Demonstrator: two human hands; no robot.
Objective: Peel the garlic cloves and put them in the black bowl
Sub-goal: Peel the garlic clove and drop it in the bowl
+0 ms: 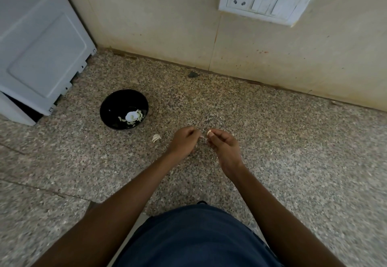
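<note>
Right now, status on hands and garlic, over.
Right hand pinching garlic clove. Left hand pinching at peel. Black bowl holds peeled cloves. Path clear.

A speckled granite counter [272, 141] carries everything and runs back to a tiled wall. On it, to the left of the left hand [184, 141] and a little farther from the person, stands the black bowl [117, 107]; a small pale heap of garlic skins [156, 138] lies just left of that hand, between it and the bowl. Far left of both hands a white appliance [39, 47] rests on the counter, and a small dark chip [193, 74] lies beyond the hands near the wall.
</note>
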